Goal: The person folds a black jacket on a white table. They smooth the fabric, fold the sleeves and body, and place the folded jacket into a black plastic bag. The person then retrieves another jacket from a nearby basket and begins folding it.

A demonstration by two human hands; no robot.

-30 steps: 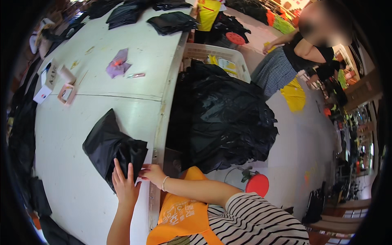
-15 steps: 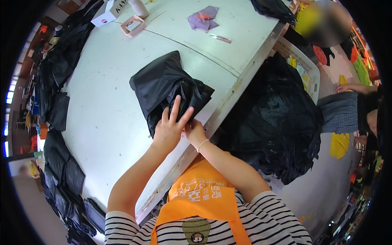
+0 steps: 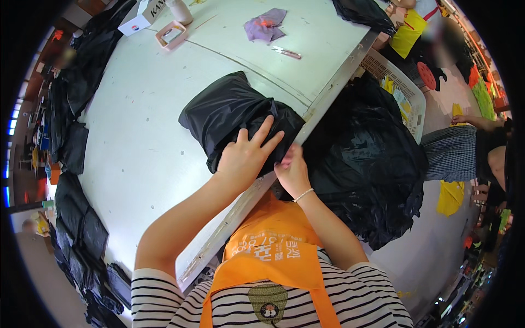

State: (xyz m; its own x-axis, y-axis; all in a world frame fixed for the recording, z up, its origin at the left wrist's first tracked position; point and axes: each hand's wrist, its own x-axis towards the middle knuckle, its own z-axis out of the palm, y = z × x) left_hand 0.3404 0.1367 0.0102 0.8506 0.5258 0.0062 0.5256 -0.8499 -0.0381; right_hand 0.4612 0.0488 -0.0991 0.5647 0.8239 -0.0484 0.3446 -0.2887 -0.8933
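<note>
A black plastic bag (image 3: 224,112), crinkled and folded over, lies on the white table (image 3: 136,142) close to its near edge. Spread out on top of the bag's near part, my left hand (image 3: 240,157) presses it with fingers apart. My right hand (image 3: 293,172), a beaded bracelet at its wrist, is at the bag's near right corner by the table edge. Its fingers are curled closed on the plastic; the fingertips are slightly blurred.
A big heap of black plastic bags (image 3: 361,158) hangs beside the table on the right, near a white basket (image 3: 418,104). Stacked black bags (image 3: 82,218) line the left edge. A purple cloth (image 3: 265,26), a cutter-like tool (image 3: 286,52) and a pink tray (image 3: 171,35) lie farther back. A person sits at right.
Both hands have shifted right, the right one farther, out past the table edge. The bag's near right part has been pulled over toward that edge.
</note>
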